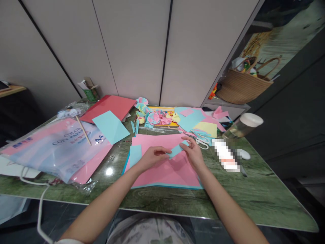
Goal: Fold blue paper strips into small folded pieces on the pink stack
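Note:
Between my two hands is a narrow strip of light blue paper (177, 150), held above a large pink sheet (162, 173). My left hand (153, 158) pinches the strip's left end between thumb and fingers. At its right end my right hand (194, 151) grips it the same way. The pink sheet lies on a stack with blue sheets showing at its edges. On the stack's left side rests a light blue paper piece (135, 156). White-handled scissors (203, 143) lie just beyond my right hand, partly among paper scraps.
Crumpled paper flowers (157, 117) sit at the back. To the left are a plastic pack of copy paper (68, 145), a wooden stick (83, 130), a red folder (111, 107) and a blue sheet (111, 127). A white-lidded jar (241, 126) stands at right.

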